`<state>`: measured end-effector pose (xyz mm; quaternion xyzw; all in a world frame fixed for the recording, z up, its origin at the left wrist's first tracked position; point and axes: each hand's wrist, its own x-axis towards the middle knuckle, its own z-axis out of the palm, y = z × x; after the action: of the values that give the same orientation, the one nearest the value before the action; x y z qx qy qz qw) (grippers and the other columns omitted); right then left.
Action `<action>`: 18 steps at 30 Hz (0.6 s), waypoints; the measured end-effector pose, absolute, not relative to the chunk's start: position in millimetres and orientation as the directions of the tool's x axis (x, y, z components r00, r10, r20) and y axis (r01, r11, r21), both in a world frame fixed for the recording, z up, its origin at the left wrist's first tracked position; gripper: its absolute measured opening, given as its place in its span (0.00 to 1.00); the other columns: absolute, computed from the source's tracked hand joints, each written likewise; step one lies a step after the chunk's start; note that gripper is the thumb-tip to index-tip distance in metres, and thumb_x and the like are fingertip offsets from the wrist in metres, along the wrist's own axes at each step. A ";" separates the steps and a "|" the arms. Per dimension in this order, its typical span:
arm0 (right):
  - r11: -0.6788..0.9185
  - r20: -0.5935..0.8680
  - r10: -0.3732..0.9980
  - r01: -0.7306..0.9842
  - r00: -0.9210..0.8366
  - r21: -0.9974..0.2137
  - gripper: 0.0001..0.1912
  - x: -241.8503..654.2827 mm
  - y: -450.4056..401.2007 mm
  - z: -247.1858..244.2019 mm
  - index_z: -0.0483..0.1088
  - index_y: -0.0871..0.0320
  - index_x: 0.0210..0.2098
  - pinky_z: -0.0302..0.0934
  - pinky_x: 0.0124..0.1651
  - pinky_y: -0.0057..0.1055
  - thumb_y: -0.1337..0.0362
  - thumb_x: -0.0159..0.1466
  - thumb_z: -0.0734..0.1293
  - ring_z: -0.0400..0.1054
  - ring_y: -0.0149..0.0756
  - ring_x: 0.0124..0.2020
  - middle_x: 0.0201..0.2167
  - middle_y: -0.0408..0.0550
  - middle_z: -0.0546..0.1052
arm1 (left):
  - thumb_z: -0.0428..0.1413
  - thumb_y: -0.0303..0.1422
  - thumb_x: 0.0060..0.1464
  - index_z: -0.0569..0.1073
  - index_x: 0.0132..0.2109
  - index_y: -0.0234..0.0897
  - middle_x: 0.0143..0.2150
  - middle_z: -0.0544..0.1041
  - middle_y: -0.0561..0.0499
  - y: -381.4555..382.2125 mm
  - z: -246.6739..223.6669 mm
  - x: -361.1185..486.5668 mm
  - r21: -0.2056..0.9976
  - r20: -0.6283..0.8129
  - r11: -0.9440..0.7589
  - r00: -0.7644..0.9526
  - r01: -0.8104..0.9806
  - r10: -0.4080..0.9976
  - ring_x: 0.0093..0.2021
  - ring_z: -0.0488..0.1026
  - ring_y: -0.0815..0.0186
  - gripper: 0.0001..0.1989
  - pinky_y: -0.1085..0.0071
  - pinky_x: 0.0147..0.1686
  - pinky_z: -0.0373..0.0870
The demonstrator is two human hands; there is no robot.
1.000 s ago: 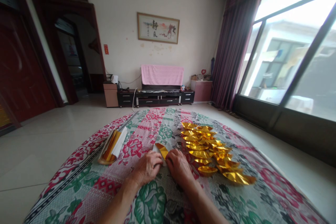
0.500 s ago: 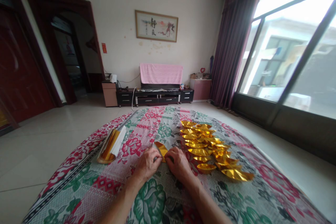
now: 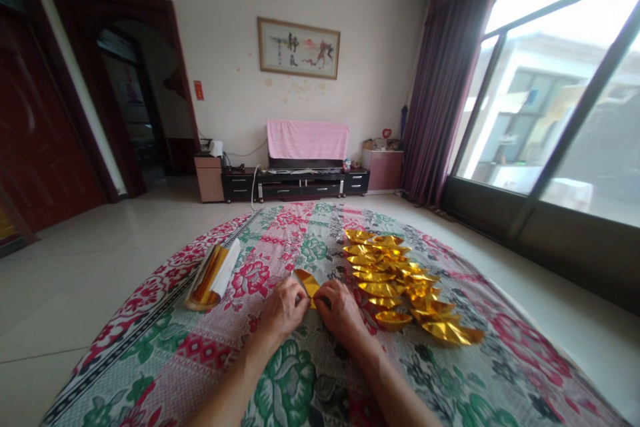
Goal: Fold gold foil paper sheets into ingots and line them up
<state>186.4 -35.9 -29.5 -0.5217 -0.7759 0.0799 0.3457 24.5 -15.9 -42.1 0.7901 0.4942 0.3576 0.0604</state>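
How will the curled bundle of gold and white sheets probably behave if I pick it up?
The curled bundle probably bends easily, since its sheets look thin and already curve. They may slip against each other, as the gold looks shiny. It might also loosen, because no tie is visible.

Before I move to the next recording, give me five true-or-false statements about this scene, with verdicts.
1. The left hand and right hand both have fingers on the small folded gold paper sheet. True.
2. The shiny gold, boat-shaped foil pieces lie left of both hands. False: the foil pieces lie to the right.
3. The curled stack of gold-and-white paper lies to the left of the hands. True.
4. The pale pink cloth is spread under the hands. False: the pink cloth hangs above the low black cabinet.
5. A red, green and grey floral tablecloth lies beneath the hands. True.
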 end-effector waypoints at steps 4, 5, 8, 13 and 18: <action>0.445 0.459 0.861 0.760 -0.218 -0.474 0.07 186.6 -36.1 -30.0 0.73 0.56 0.30 0.56 0.44 0.28 0.68 0.59 0.62 0.65 0.33 0.38 0.34 0.46 0.72 | 0.53 0.28 0.48 0.69 0.28 0.37 0.31 0.69 0.50 -15.1 -43.0 24.6 0.458 0.504 -0.500 0.248 0.735 0.827 0.35 0.67 0.64 0.03 0.67 0.37 0.64; 0.444 0.460 0.861 0.762 -0.217 -0.471 0.07 186.8 -36.1 -30.2 0.73 0.56 0.30 0.56 0.44 0.28 0.68 0.59 0.62 0.65 0.33 0.38 0.34 0.46 0.72 | 0.53 0.29 0.48 0.69 0.28 0.37 0.31 0.69 0.50 -14.7 -43.4 24.4 0.461 0.505 -0.501 0.248 0.732 0.827 0.36 0.67 0.64 0.02 0.67 0.38 0.64; 0.443 0.459 0.861 0.765 -0.218 -0.468 0.07 187.0 -36.3 -30.0 0.73 0.55 0.30 0.56 0.44 0.28 0.68 0.59 0.62 0.65 0.33 0.38 0.34 0.46 0.72 | 0.53 0.29 0.49 0.69 0.30 0.37 0.32 0.70 0.50 -13.9 -44.2 23.8 0.462 0.509 -0.508 0.251 0.727 0.823 0.37 0.68 0.63 0.01 0.67 0.39 0.64; 0.437 0.456 0.865 0.763 -0.210 -0.477 0.07 186.2 -37.4 -27.5 0.73 0.55 0.30 0.56 0.43 0.28 0.68 0.59 0.62 0.65 0.34 0.39 0.34 0.46 0.72 | 0.54 0.29 0.49 0.69 0.30 0.38 0.32 0.70 0.50 -15.0 -42.9 23.4 0.463 0.504 -0.507 0.254 0.727 0.825 0.37 0.68 0.64 0.01 0.67 0.38 0.65; 0.441 0.459 0.862 0.764 -0.216 -0.470 0.07 186.5 -37.6 -27.8 0.73 0.55 0.30 0.56 0.43 0.28 0.68 0.59 0.62 0.64 0.34 0.39 0.34 0.46 0.72 | 0.54 0.29 0.49 0.69 0.30 0.38 0.32 0.70 0.51 -15.7 -42.8 23.4 0.467 0.503 -0.507 0.254 0.725 0.826 0.36 0.68 0.64 0.02 0.67 0.38 0.64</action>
<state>186.5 -37.6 -27.8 -0.5238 -0.7764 0.0711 0.3433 23.4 -15.7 -42.8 0.7888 0.4915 0.3625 0.0699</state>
